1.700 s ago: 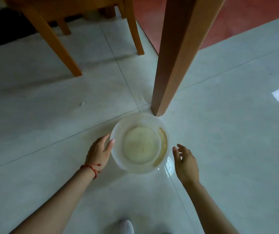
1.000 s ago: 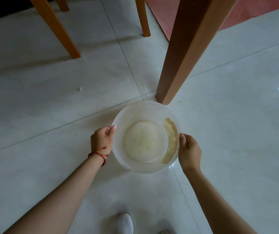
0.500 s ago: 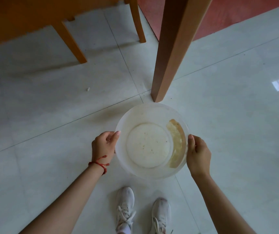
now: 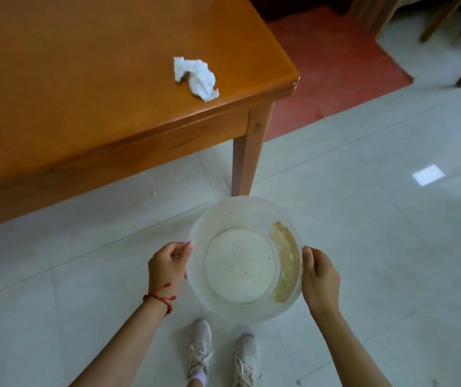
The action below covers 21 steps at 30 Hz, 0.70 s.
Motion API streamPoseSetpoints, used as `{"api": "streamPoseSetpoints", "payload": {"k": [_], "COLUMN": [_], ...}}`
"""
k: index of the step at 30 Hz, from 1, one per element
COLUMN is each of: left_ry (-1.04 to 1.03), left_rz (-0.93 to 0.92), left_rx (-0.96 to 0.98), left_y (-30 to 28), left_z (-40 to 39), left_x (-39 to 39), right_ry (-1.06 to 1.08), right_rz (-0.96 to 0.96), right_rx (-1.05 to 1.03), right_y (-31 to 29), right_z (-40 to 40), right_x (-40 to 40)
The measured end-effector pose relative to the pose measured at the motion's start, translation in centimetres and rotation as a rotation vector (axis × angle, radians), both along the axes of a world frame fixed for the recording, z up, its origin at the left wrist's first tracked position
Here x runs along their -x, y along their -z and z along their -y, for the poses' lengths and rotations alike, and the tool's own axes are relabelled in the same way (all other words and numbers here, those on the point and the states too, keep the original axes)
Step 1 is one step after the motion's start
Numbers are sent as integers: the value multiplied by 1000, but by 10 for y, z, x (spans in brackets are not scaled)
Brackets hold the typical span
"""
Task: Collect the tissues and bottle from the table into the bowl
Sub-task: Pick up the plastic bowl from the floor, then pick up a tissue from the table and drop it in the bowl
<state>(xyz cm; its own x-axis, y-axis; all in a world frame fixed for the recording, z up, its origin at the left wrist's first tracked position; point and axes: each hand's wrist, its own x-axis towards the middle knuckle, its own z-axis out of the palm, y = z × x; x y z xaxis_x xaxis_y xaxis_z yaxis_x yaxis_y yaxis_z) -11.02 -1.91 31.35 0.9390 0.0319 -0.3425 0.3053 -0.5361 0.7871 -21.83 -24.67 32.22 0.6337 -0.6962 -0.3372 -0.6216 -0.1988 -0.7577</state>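
Pale floor (image 4: 363, 247) lies open; both hands' fingers (image 4: 311, 256) pinch bowl (image 4: 240, 210) rim, seemingly clear of table (image 4: 84, 107) edge.

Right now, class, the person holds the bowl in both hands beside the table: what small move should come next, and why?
Probably bring the bowl up to the table edge near the crumpled tissue. Both the left hand and right hand grip its rim, it looks empty, and no bottle is in view.

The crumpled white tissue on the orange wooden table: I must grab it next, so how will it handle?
The crumpled white tissue looks very light and floppy, so it should squash when pinched. On the glossy orange wooden table it would probably slide if pushed, not roll.
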Motion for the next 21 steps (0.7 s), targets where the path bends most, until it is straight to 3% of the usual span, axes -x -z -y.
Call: {"api": "streamPoseSetpoints", "payload": {"k": [10,21], "left_ry": [-55,-96], "left_rz": [79,74], "left_rx": [68,118], "left_y": [-127,-204], "left_z": [-12,-31], "left_x": [30,50], "right_ry": [-38,-177], "right_rz": [76,128], "right_rx": [-7,75], "right_y": [-126,-205], "right_z": [-9,-14], "right_x": [18,27]}}
